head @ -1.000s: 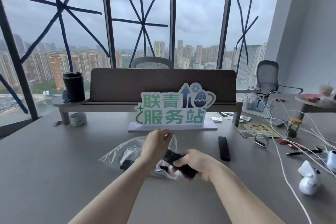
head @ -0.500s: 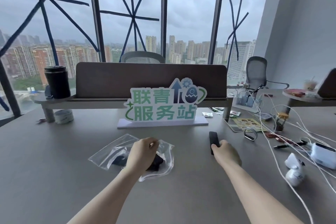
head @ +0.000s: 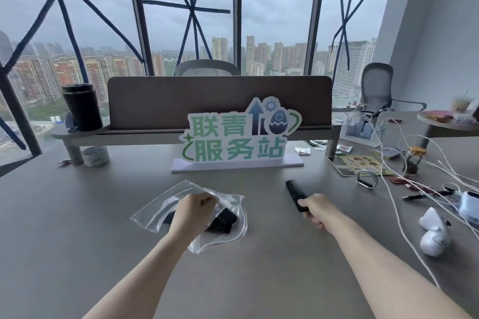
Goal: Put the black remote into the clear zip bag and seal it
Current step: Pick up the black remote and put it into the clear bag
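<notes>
While left hand (head: 194,211) pinches bag (head: 155,211) | right fingers (head: 309,206) closed round remote (head: 294,193)

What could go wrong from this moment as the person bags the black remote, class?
1. The right hand pinches only the near end of the slim black remote, so it may tip or slip when lifted.
2. The clear plastic zip bag already holds a dark object, and the left hand presses on it; the mouth may be too flat to enter.
3. The white cables lie close by and might snag.
</notes>
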`<action>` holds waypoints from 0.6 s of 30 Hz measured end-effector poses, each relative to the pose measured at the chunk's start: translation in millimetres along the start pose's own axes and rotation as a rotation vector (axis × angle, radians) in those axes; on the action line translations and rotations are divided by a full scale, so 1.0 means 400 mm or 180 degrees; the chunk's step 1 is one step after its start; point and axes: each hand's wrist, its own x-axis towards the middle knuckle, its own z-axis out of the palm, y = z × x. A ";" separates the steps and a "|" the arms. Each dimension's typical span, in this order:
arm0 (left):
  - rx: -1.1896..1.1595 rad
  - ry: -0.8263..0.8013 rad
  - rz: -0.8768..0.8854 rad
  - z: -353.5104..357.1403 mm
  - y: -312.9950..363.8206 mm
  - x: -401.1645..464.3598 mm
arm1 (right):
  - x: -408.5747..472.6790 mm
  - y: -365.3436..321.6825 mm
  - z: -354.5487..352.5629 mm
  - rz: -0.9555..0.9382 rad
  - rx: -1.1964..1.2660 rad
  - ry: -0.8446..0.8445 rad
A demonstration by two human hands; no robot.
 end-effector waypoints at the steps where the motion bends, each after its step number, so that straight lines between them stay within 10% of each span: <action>1: -0.0081 0.0069 -0.0017 -0.011 0.003 0.004 | -0.017 -0.005 -0.008 0.0061 0.0551 -0.0306; 5: -0.0242 0.0290 -0.0015 -0.053 0.009 0.015 | -0.132 -0.041 -0.056 -0.0235 0.1484 -0.1456; 10: -0.0257 0.0301 0.0055 -0.055 0.037 -0.011 | -0.265 -0.096 -0.025 -0.0488 0.0881 -0.2205; 18: 0.0073 0.0249 0.0277 -0.064 0.042 -0.058 | -0.357 -0.131 0.249 -0.0935 0.0494 -0.1803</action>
